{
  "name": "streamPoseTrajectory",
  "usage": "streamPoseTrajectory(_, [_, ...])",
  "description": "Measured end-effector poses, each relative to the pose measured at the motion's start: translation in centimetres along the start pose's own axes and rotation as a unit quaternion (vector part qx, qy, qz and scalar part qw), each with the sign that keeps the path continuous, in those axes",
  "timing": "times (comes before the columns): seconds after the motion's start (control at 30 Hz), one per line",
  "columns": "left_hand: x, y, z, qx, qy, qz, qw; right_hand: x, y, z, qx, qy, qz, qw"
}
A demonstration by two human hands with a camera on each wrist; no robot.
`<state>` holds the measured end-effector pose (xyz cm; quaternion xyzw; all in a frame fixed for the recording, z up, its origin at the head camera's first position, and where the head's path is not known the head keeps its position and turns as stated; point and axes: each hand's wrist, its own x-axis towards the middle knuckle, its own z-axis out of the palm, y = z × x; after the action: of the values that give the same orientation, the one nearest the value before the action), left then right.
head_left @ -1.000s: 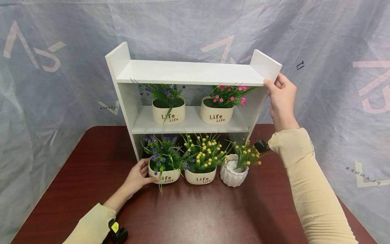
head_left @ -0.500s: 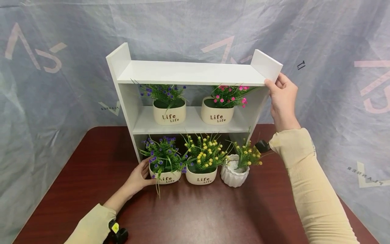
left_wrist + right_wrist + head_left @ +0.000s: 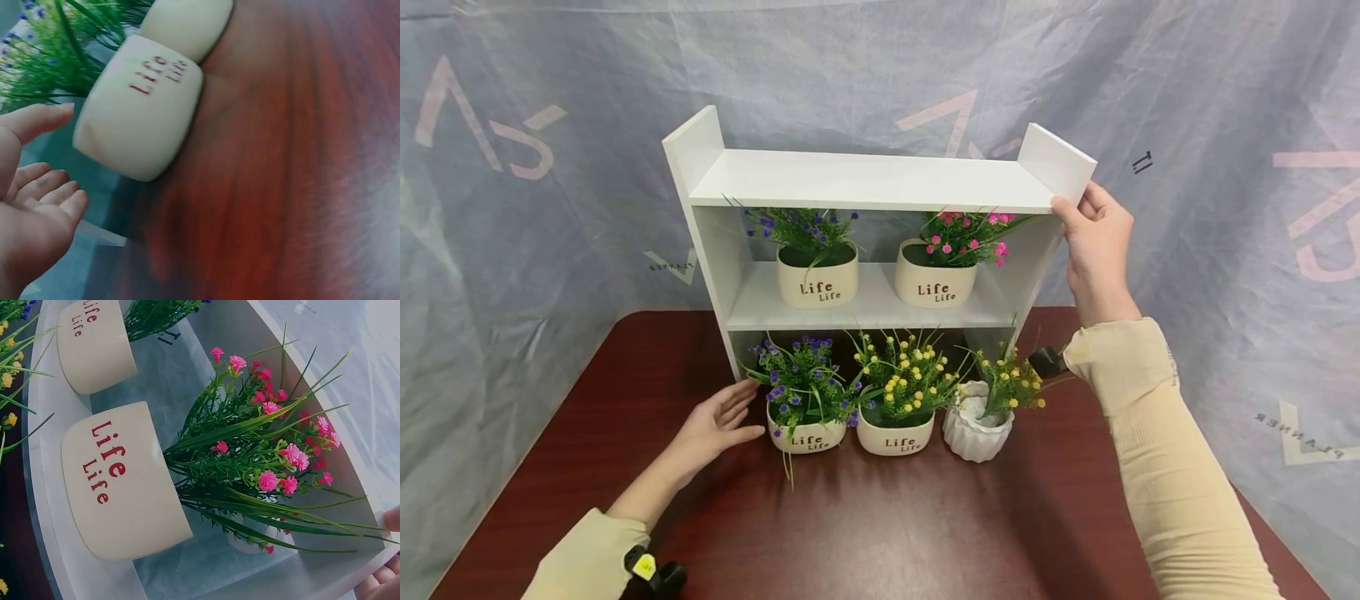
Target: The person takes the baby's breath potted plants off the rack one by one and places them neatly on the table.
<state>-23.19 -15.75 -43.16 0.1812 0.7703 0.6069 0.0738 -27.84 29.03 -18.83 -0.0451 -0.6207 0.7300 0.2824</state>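
Note:
My left hand [image 3: 709,429] is beside a cream "Life" flowerpot [image 3: 811,437] with artificial purple flowers, fingers spread and nothing held. In the left wrist view a small gap shows between its thumb and the pot's wall [image 3: 134,119]. My right hand [image 3: 1097,246] grips the upper right corner of a white two-tier shelf [image 3: 865,179], thumb on the front edge and fingers behind the side panel. In the right wrist view only fingertips [image 3: 392,520] show at the panel's edge. On the middle tier stand a purple-flowered pot [image 3: 817,282] and a pink-flowered pot [image 3: 936,282].
In the row before the shelf, a yellow-flowered cream pot [image 3: 895,437] stands right of the purple one. Further right is a white fluted pot [image 3: 976,435] with yellow flowers. All rest on a dark red wooden table [image 3: 865,533]; a grey curtain [image 3: 850,67] hangs behind.
My left hand has let go of the lower purple-flowered pot and drawn back to the left, its fingers straightening. The right hand keeps its hold on the shelf.

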Motion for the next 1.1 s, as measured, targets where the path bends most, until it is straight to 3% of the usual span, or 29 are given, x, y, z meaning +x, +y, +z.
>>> streamPoseTrajectory(0.13, [0.0,1.4,-0.8,0.012,0.054,0.041,0.9976,-0.1,-0.1,-0.1,0.007,0.001,0.003,1.000])
streamPoseTrajectory(0.33, [0.2,3.6,-1.9,-0.041,0.119,0.118,0.9849,-0.1,-0.1,0.0,0.006,-0.003,0.003,1.000])
streamPoseTrajectory(0.6, [0.2,5.6,-1.9,-0.086,0.151,0.157,0.9722,-0.1,0.0,-0.1,0.008,-0.003,0.003,1.000])
streamPoseTrajectory(0.73, [0.2,6.2,-1.5,-0.060,0.178,0.168,0.9678,-0.1,0.0,-0.2,0.006,-0.004,0.005,1.000])
streamPoseTrajectory(0.8, [0.4,6.5,-1.4,-0.053,0.211,0.170,0.9610,-0.1,0.0,-0.2,0.006,-0.005,0.005,1.000])
streamPoseTrajectory(0.97, [1.4,7.1,-1.5,-0.057,0.310,0.178,0.9321,-0.2,0.0,-0.2,0.009,-0.009,-0.001,1.000])
streamPoseTrajectory(1.1, [2.2,7.1,-2.0,-0.044,0.342,0.189,0.9194,-0.3,0.0,-0.1,0.019,-0.012,-0.009,1.000])
